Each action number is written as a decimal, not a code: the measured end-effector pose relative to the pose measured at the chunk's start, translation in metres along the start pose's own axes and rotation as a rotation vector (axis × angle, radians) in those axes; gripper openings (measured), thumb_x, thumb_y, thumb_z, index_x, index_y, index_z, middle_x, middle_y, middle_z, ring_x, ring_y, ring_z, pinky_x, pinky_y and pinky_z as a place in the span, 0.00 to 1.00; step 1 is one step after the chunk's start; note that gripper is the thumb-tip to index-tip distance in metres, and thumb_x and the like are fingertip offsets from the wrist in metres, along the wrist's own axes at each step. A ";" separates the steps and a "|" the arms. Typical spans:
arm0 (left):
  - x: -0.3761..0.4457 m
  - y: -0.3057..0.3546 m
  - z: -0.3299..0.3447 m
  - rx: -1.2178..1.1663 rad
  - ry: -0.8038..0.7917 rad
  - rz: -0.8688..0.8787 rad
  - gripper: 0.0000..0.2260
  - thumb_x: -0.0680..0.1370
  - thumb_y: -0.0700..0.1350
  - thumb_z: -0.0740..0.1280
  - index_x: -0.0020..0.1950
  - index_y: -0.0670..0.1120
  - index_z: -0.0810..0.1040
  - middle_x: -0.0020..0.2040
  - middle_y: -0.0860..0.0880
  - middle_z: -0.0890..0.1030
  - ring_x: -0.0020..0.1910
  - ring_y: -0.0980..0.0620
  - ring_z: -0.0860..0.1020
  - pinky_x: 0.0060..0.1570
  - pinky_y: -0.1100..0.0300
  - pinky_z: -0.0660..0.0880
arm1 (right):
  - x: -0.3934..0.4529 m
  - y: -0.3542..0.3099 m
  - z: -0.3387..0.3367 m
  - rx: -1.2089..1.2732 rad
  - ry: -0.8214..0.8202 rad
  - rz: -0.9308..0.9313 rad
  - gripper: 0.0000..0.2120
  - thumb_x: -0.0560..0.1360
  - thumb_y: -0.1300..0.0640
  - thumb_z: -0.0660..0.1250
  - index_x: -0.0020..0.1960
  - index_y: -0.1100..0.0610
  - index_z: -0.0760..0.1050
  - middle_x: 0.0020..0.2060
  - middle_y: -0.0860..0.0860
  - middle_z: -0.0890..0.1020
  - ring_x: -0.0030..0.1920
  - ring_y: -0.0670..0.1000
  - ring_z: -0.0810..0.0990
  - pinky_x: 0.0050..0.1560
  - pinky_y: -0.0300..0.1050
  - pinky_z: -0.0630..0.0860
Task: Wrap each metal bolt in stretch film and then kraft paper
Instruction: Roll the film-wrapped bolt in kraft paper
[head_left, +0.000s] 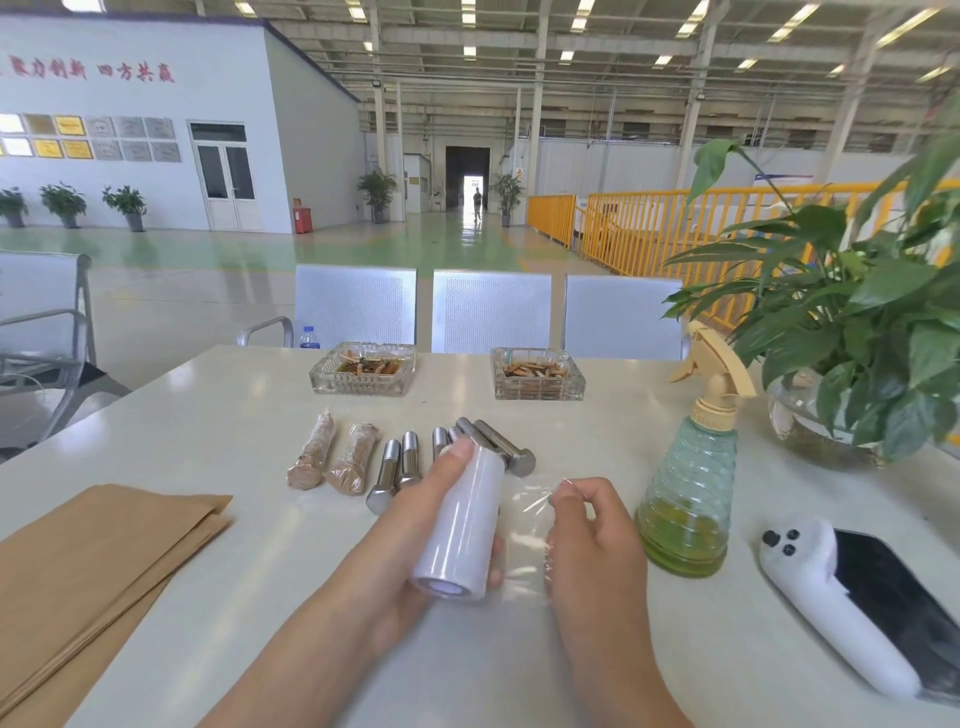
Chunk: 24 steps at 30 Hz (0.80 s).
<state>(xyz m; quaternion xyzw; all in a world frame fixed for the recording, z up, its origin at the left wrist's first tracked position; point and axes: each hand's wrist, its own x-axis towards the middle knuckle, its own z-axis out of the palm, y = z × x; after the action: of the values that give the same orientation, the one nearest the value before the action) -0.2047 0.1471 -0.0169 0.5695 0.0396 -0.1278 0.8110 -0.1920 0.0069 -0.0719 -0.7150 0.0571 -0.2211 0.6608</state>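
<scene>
Your left hand (415, 525) grips the roll (462, 525); right hand (587, 525) pinches the film (524, 525) edge. Film: thin, clingy, likely tears; hold both corners. Bolts (395, 467): heavy, slick.

Two wrapped bolts (332, 460) lie left of the bare bolts (400, 467). White film roll (462, 525) is tilted, clear film (524, 535) pulled out. Kraft paper (98, 566) stacked far left.

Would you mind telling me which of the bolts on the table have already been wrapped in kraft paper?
The two leftmost ones, lying side by side beyond the kraft paper sheets. They are covered in brown paper; the bare bolts to their right show shiny metal.
</scene>
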 end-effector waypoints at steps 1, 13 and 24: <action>0.002 0.000 -0.002 -0.015 0.000 -0.060 0.30 0.71 0.54 0.75 0.66 0.35 0.77 0.41 0.40 0.78 0.33 0.45 0.80 0.36 0.51 0.80 | 0.000 0.000 0.000 0.014 -0.006 0.004 0.08 0.82 0.52 0.63 0.45 0.49 0.75 0.26 0.49 0.68 0.27 0.50 0.65 0.30 0.46 0.64; 0.032 0.003 -0.045 -0.303 -0.036 -0.210 0.22 0.77 0.55 0.66 0.62 0.38 0.79 0.52 0.33 0.83 0.36 0.42 0.80 0.35 0.54 0.81 | 0.008 -0.003 -0.008 0.271 0.019 0.232 0.10 0.81 0.56 0.65 0.40 0.50 0.78 0.24 0.46 0.66 0.22 0.45 0.62 0.20 0.37 0.59; 0.029 0.014 -0.062 -0.320 0.059 -0.132 0.20 0.79 0.50 0.65 0.61 0.35 0.78 0.51 0.33 0.81 0.39 0.39 0.82 0.38 0.48 0.83 | 0.010 0.002 -0.016 0.172 0.063 0.214 0.08 0.80 0.57 0.65 0.42 0.52 0.78 0.24 0.47 0.67 0.22 0.47 0.63 0.22 0.38 0.60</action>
<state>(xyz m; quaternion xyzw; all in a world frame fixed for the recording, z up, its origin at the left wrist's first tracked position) -0.1681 0.2050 -0.0322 0.4327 0.1204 -0.1560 0.8797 -0.1887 -0.0115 -0.0714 -0.6383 0.1345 -0.1758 0.7372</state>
